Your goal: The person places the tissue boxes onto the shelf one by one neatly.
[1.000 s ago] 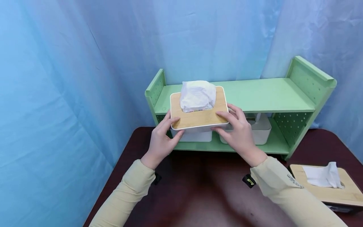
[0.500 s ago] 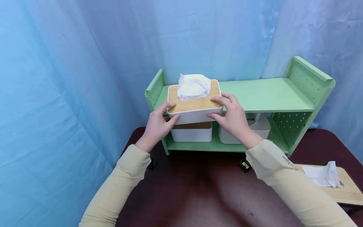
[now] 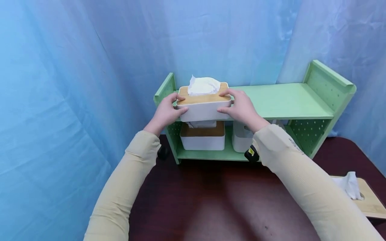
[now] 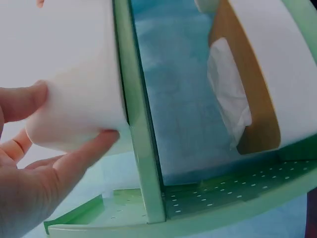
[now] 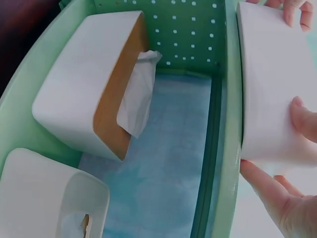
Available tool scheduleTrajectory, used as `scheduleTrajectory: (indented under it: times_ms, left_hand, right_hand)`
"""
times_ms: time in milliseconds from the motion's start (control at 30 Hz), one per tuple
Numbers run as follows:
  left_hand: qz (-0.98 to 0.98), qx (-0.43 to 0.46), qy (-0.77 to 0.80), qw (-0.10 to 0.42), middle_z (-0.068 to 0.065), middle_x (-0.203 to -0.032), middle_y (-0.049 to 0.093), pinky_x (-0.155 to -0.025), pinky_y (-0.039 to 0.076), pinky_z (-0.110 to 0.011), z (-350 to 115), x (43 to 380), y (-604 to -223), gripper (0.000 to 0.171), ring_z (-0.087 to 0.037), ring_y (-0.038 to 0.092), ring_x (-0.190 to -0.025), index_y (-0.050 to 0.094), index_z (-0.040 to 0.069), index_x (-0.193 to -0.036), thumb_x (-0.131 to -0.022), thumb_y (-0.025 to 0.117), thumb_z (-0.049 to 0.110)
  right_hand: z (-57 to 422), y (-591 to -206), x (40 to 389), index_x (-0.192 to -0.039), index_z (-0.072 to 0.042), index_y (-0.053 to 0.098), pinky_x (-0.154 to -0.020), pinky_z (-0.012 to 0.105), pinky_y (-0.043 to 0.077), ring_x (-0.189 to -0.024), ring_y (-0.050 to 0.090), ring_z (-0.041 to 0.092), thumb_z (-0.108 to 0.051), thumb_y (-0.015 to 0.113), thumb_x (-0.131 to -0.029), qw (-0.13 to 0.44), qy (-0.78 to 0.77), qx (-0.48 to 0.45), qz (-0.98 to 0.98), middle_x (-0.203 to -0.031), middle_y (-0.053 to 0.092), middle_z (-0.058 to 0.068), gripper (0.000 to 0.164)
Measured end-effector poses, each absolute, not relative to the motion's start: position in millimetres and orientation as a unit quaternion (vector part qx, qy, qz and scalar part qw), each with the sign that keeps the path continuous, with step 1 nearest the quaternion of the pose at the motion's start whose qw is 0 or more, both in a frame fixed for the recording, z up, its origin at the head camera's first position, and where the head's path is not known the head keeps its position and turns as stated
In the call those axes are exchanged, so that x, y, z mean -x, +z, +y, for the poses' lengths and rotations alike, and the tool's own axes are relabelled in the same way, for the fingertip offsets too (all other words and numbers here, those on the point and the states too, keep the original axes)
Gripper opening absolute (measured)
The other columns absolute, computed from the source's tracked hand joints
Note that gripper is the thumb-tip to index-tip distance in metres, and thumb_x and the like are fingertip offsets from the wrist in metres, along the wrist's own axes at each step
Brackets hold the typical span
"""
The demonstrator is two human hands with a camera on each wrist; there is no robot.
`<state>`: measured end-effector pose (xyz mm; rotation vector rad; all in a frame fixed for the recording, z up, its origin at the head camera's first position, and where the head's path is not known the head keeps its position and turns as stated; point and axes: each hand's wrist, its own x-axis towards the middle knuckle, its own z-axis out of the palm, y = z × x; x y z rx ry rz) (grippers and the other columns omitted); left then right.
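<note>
A white tissue box (image 3: 205,111) with a wooden lid and a white tissue standing out of its slot is at the left part of the green shelf's (image 3: 286,100) top board. My left hand (image 3: 167,110) grips its left front corner, thumb on the front wall and fingertips on the lid. At the right end my right hand (image 3: 241,105) holds it the same way. In the left wrist view the box's white wall (image 4: 79,69) lies right along the board's front edge, and the right wrist view has the box (image 5: 272,79) close against that edge too.
Below, on the lower board, sit a second wood-lidded tissue box (image 3: 202,142) and a pale open-topped box (image 5: 34,193). Another wood-lidded tissue box (image 3: 372,201) stands on the dark table (image 3: 193,207) at right. Blue curtain (image 3: 211,40) hangs behind.
Both hands have carried the tissue box back and slightly left, onto the upper board's level. It has levelled, showing more front wall, and the lower tissue box has come into fuller view.
</note>
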<state>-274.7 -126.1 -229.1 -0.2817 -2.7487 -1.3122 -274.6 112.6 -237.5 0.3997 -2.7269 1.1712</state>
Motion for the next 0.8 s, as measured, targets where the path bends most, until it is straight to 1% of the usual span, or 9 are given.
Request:
scheduleTrajectory:
  times_ms: [67, 133, 267, 333, 467, 600, 800]
  left_hand:
    - [-0.897, 0.074, -0.433, 0.048, -0.013, -0.151, 0.035, -0.092, 0.049, -0.041, -125.5, 278.6, -227.5, 0.032, -0.031, 0.047, -0.128, 0.055, 0.007, -0.12, -0.09, 0.065, 0.013]
    - [-0.899, 0.06, -0.43, 0.056, -0.013, -0.15, 0.036, -0.091, 0.048, -0.04, -124.6, 282.8, -226.9, 0.031, -0.03, 0.047, -0.127, 0.055, 0.008, -0.119, -0.09, 0.064, 0.013]
    - [-0.905, 0.044, -0.417, 0.071, -0.013, -0.147, 0.039, -0.087, 0.045, -0.038, -121.4, 290.1, -227.8, 0.031, -0.026, 0.049, -0.116, 0.053, 0.009, -0.122, -0.092, 0.061, 0.013]
    - [-0.907, 0.042, -0.412, 0.076, -0.012, -0.146, 0.041, -0.087, 0.045, -0.038, -119.5, 292.8, -228.1, 0.032, -0.025, 0.049, -0.112, 0.052, 0.01, -0.124, -0.093, 0.059, 0.012]
    - [-0.906, 0.038, -0.412, 0.086, -0.012, -0.14, 0.046, -0.087, 0.045, -0.038, -117.0, 297.1, -228.6, 0.032, -0.025, 0.051, -0.111, 0.05, 0.011, -0.126, -0.095, 0.056, 0.013]
    - [-0.903, 0.026, -0.419, 0.091, -0.012, -0.137, 0.048, -0.087, 0.044, -0.038, -116.7, 300.7, -229.3, 0.033, -0.025, 0.05, -0.109, 0.049, 0.012, -0.128, -0.095, 0.055, 0.012]
    - [-0.895, 0.012, -0.436, 0.09, -0.01, -0.144, 0.043, -0.097, 0.043, -0.039, -118.4, 305.7, -231.3, 0.036, -0.025, 0.048, -0.119, 0.05, 0.013, -0.131, -0.095, 0.056, 0.013]
  right_hand:
    - [109.7, -235.1, 280.2, -0.129, -0.009, 0.053, -0.092, 0.047, 0.047, -0.116, 0.049, 0.039, -0.014, 0.073, -0.083, 0.067, 0.391, -0.131, -0.909, -0.139, 0.041, 0.021, 0.05]
    - [107.2, -233.7, 285.5, -0.129, -0.009, 0.052, -0.093, 0.047, 0.047, -0.118, 0.049, 0.038, -0.013, 0.073, -0.083, 0.066, 0.39, -0.13, -0.909, -0.14, 0.041, 0.02, 0.051]
    - [104.4, -233.0, 293.8, -0.131, -0.01, 0.051, -0.094, 0.045, 0.047, -0.117, 0.05, 0.038, -0.012, 0.071, -0.084, 0.062, 0.39, -0.127, -0.91, -0.139, 0.04, 0.02, 0.051]
    - [104.1, -232.5, 297.4, -0.131, -0.01, 0.05, -0.093, 0.045, 0.047, -0.115, 0.051, 0.038, -0.01, 0.07, -0.084, 0.064, 0.39, -0.128, -0.91, -0.137, 0.041, 0.021, 0.051]
    - [103.6, -231.6, 303.3, -0.133, -0.01, 0.049, -0.09, 0.044, 0.046, -0.106, 0.052, 0.037, -0.008, 0.068, -0.086, 0.067, 0.387, -0.134, -0.91, -0.132, 0.043, 0.022, 0.051]
    - [103.3, -231.2, 306.9, -0.136, -0.011, 0.047, -0.085, 0.042, 0.046, -0.101, 0.053, 0.036, -0.006, 0.065, -0.087, 0.057, 0.38, -0.145, -0.912, -0.131, 0.041, 0.023, 0.052]
    - [106.3, -231.0, 312.5, -0.14, -0.014, 0.041, -0.085, 0.042, 0.048, -0.109, 0.056, 0.037, -0.004, 0.061, -0.09, 0.027, 0.363, -0.166, -0.917, -0.136, 0.035, 0.024, 0.054]
